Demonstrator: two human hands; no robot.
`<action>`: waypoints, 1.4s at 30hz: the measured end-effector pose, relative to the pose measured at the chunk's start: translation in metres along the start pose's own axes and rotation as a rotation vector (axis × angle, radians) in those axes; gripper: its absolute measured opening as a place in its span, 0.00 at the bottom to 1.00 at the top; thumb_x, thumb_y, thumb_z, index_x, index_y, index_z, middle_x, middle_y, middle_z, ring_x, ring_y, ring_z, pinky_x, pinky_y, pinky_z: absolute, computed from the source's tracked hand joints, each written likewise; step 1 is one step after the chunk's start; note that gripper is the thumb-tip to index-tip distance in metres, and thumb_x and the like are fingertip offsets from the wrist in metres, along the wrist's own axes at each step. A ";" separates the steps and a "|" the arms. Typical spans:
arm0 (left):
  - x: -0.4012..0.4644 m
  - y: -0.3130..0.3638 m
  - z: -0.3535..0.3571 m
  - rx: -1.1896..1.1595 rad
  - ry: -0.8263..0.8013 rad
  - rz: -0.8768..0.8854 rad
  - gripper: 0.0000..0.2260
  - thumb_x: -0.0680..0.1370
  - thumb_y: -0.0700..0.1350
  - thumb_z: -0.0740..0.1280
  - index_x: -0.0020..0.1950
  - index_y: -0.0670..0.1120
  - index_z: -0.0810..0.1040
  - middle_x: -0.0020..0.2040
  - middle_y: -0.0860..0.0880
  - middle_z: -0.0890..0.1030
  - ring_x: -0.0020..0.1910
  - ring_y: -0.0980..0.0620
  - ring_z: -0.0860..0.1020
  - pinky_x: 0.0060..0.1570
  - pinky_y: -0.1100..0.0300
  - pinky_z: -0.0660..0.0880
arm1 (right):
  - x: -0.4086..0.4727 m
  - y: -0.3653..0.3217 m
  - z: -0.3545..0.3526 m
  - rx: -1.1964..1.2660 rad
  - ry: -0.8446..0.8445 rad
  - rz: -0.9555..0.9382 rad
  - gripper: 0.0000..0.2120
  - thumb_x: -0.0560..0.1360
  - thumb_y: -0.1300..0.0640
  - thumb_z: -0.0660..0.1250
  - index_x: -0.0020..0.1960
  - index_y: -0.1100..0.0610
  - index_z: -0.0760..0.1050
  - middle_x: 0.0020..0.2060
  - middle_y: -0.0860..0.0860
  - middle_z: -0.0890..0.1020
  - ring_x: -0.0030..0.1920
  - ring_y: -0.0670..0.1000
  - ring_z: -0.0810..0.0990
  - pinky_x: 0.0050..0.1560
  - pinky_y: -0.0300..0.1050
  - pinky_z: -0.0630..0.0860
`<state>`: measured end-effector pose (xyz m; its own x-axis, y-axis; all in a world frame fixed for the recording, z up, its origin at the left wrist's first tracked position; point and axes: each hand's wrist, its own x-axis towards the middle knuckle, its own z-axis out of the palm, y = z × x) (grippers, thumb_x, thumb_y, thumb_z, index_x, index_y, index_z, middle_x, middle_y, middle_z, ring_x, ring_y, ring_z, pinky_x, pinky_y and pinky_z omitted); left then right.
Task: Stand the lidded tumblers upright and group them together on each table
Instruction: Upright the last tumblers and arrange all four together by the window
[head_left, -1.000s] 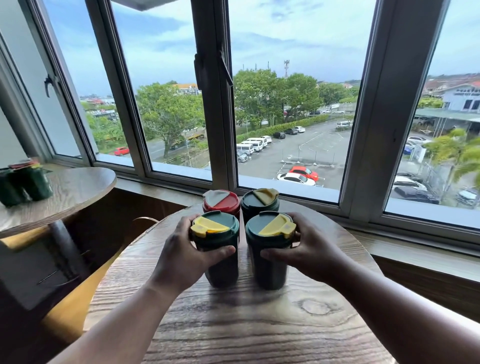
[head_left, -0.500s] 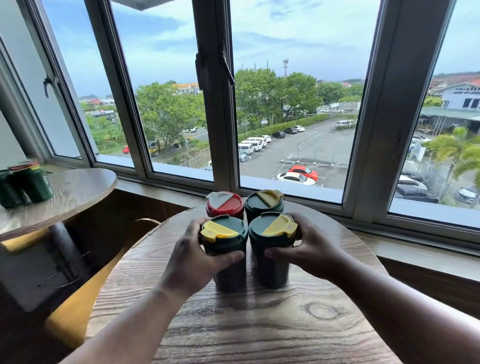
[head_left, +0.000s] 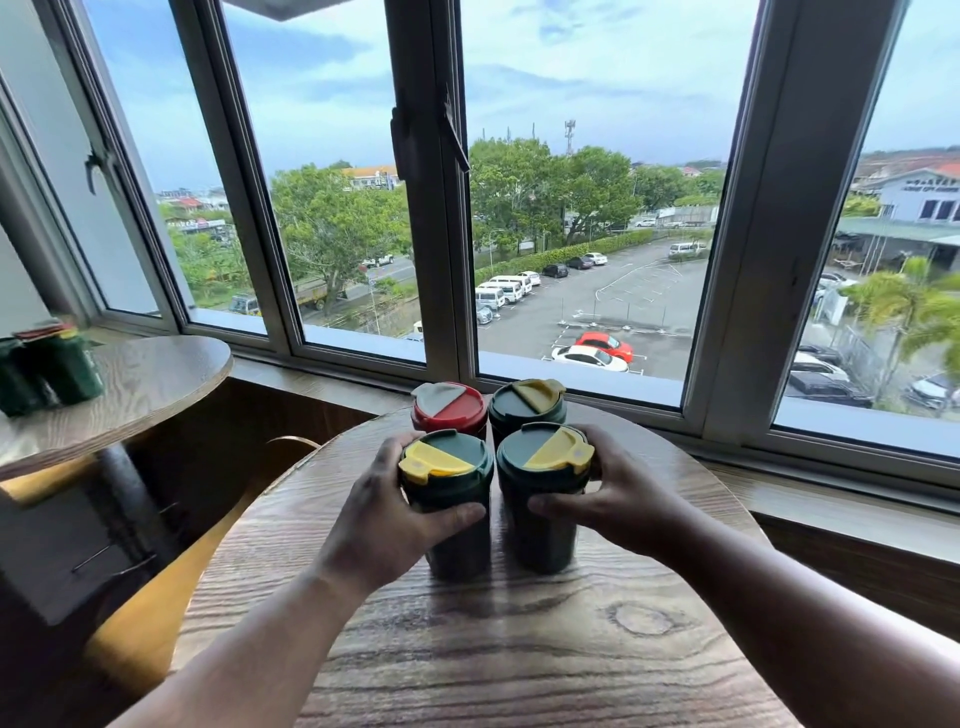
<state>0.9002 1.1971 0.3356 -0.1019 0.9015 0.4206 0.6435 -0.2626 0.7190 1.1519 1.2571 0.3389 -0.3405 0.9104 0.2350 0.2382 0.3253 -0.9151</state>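
Several lidded tumblers stand upright in a tight square on the round wooden table (head_left: 519, 649). My left hand (head_left: 384, 519) wraps the front left green tumbler (head_left: 449, 470), which has a yellow flap. My right hand (head_left: 618, 499) grips the front right green tumbler (head_left: 543, 462), touching its neighbour. Behind them stand a red tumbler (head_left: 449, 408) with a grey flap and another green tumbler (head_left: 527, 402). More green tumblers (head_left: 62, 366) stand grouped on the left table (head_left: 156, 379).
A window (head_left: 571, 208) with thick frames runs along the wooden sill (head_left: 831, 499) right behind the table. A yellow chair (head_left: 156, 613) sits in the gap between the two tables.
Both hands have slid the two front tumblers a little farther back, closing the gap to the rear pair. The front left tumbler moved right against its neighbour.
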 end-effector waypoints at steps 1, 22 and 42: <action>0.000 -0.001 0.000 0.002 0.003 0.001 0.40 0.59 0.62 0.81 0.67 0.54 0.70 0.56 0.59 0.81 0.55 0.67 0.78 0.49 0.74 0.74 | 0.000 0.000 0.000 0.004 0.000 -0.001 0.38 0.51 0.43 0.82 0.58 0.48 0.75 0.50 0.47 0.86 0.51 0.45 0.84 0.54 0.45 0.80; 0.001 0.003 -0.001 -0.006 0.041 0.023 0.37 0.61 0.57 0.83 0.64 0.57 0.68 0.50 0.66 0.77 0.52 0.76 0.75 0.45 0.75 0.75 | 0.002 0.003 0.002 0.015 0.009 -0.003 0.37 0.53 0.43 0.83 0.59 0.47 0.75 0.51 0.47 0.85 0.53 0.48 0.84 0.59 0.56 0.80; 0.004 -0.006 -0.001 -0.041 0.030 0.022 0.40 0.57 0.66 0.80 0.64 0.58 0.69 0.53 0.60 0.81 0.51 0.67 0.78 0.48 0.57 0.82 | -0.001 -0.002 0.001 0.014 -0.019 -0.006 0.39 0.54 0.44 0.81 0.63 0.47 0.73 0.55 0.48 0.84 0.57 0.46 0.82 0.61 0.49 0.79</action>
<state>0.8951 1.2015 0.3340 -0.1110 0.8850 0.4521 0.6141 -0.2965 0.7314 1.1504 1.2557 0.3397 -0.3587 0.9035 0.2345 0.2236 0.3271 -0.9182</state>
